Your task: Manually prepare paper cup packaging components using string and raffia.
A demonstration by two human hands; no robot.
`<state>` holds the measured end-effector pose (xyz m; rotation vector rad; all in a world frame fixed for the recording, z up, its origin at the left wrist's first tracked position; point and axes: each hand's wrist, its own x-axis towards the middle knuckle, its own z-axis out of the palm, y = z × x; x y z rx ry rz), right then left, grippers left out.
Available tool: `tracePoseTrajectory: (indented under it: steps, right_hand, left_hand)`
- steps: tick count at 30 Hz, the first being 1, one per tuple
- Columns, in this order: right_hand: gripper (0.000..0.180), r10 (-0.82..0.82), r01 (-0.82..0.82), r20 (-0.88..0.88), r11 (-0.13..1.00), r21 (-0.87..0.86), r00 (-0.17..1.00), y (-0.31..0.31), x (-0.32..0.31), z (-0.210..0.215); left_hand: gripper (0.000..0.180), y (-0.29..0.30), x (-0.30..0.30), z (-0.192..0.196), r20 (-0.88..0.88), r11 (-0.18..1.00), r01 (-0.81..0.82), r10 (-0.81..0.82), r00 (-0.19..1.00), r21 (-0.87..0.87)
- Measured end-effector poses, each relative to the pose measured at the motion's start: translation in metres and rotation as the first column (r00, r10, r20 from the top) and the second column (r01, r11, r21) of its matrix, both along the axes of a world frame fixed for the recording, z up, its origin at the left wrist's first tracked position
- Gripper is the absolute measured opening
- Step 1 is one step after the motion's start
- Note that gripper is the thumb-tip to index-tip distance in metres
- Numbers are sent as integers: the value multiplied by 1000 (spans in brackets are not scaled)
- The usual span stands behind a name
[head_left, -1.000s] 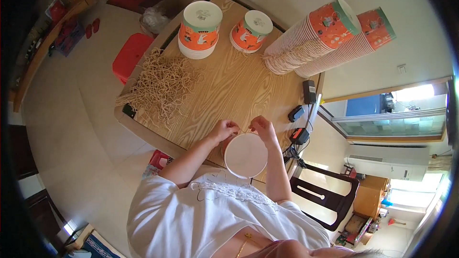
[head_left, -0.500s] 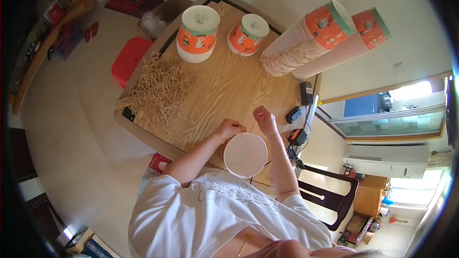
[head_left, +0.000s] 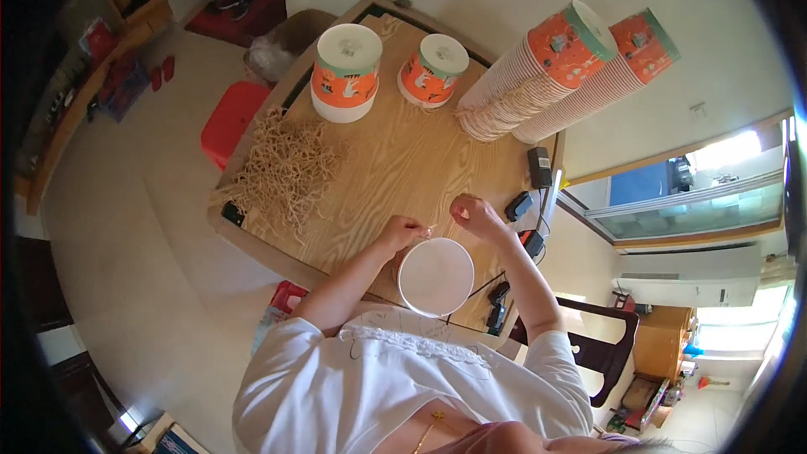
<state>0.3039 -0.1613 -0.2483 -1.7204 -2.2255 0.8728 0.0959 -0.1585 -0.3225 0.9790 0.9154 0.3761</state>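
A round cup with a white lid (head_left: pixel 435 276) stands at the near edge of the wooden table (head_left: pixel 403 160), just in front of me. My left hand (head_left: pixel 405 232) sits at the lid's far left rim with its fingers pinched. My right hand (head_left: pixel 475 215) is a little above and to the right of the lid, also pinched. A thin tan rubber band (head_left: pixel 432 226) seems to run between the two hands, though it is too small to see well. A heap of tan rubber bands (head_left: pixel 286 172) lies on the table's left side.
Two orange lidded cups (head_left: pixel 346 71) (head_left: pixel 433 70) stand at the far end. Two long stacks of orange paper cups (head_left: pixel 538 76) (head_left: pixel 609 63) lie on their sides at the far right. Black chargers and cables (head_left: pixel 539 166) line the right edge. A red stool (head_left: pixel 234 120) is left; a dark chair (head_left: pixel 601 345) right.
Both hands were close together at the lid's far rim. My right hand has since pulled away to the right, opening a gap between the hands.
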Motion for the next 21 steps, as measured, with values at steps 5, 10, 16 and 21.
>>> tracePoseTrajectory:
  steps: [5, 10, 16, 21]
  right_hand:
    - [10, -96, 30, -390, 985, -171, 916, -9, -31, -2]
    - [10, -19, -16, -137, 969, -248, 990, -6, -31, -2]
    - [8, -88, 85, -99, 996, -28, 991, -2, 5, -13]
    - [17, -1, 13, -239, 999, 47, 971, -3, -3, -7]
  left_hand:
    - [16, -2, 4, 4, 24, 999, -39, 38, 999, 20]
    - [16, 2, 7, -4, -39, 998, -57, 57, 998, 6]
    - [16, -5, 7, 0, -27, 996, -19, 21, 999, 89]
    - [19, -4, 10, -9, 59, 997, -71, 71, 996, 7]
